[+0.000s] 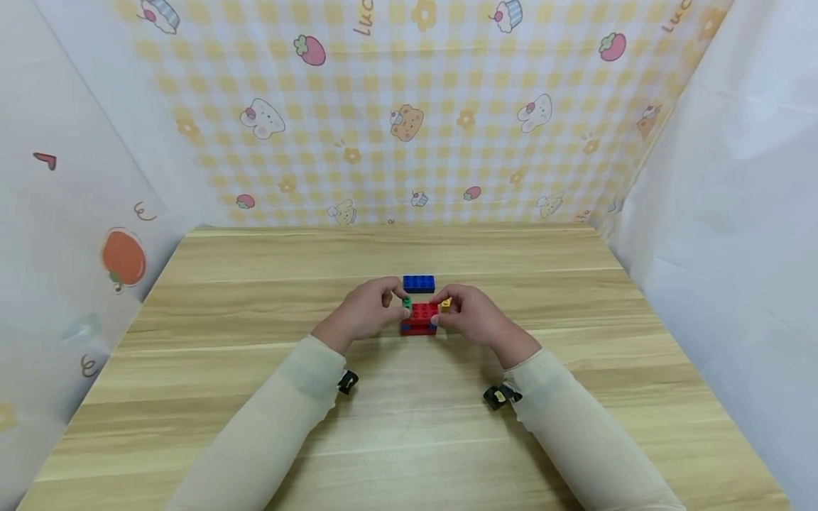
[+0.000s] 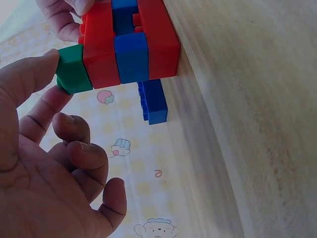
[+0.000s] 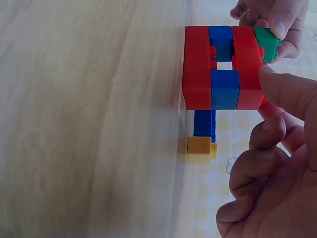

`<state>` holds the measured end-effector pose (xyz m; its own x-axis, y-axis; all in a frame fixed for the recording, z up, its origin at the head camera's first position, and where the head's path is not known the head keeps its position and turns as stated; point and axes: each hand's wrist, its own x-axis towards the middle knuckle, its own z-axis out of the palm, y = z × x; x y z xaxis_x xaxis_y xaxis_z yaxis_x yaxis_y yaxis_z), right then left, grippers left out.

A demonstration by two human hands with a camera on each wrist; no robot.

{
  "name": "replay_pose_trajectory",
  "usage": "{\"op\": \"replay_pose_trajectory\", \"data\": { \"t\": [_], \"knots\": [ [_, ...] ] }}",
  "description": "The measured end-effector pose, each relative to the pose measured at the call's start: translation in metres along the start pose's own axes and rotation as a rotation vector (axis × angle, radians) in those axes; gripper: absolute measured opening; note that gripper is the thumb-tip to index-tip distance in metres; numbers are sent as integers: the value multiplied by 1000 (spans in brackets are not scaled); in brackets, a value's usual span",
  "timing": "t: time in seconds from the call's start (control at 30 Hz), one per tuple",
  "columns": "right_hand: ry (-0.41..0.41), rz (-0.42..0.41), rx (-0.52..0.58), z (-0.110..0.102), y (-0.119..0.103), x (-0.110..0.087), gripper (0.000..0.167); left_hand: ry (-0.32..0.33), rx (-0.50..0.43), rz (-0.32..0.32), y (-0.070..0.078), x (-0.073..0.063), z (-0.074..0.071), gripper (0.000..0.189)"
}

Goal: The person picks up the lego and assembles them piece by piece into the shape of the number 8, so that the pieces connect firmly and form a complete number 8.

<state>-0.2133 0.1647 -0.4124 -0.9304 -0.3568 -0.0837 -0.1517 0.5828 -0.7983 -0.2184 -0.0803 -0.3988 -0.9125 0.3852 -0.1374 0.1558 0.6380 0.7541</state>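
A small stack of bricks stands mid-table. Its lower red brick and upper red brick are spaced apart by two blue bricks, with a gap between those. On the left end of the upper red brick sits a small green brick, studs up. My left hand pinches this green brick between thumb and index finger, its other fingers loosely curled. At the stack's right end, my right hand holds the upper red brick by thumb and index finger; the index fingertip is partly hidden in the right wrist view.
Behind the stack lies a long dark blue brick. A small yellow brick sits to the right, close by the right hand's fingers. The wooden table meets a checked cloth backdrop at the back, with white cloth at both sides.
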Motion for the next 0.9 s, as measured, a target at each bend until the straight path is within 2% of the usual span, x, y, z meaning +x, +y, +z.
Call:
{"op": "replay_pose_trajectory", "data": {
  "t": [0.37, 0.53, 0.9],
  "knots": [
    [-36, -5, -36, -11, -2, 2, 28, 8, -30, -13, 1, 0, 2, 22],
    [-12, -6, -45, -20, -3, 6, 32, 17, -33, -20, 1, 0, 2, 21],
    [17, 83, -86, -29, 3, 19, 31, 12, -47, -22, 0, -1, 1, 20]
  ]
}}
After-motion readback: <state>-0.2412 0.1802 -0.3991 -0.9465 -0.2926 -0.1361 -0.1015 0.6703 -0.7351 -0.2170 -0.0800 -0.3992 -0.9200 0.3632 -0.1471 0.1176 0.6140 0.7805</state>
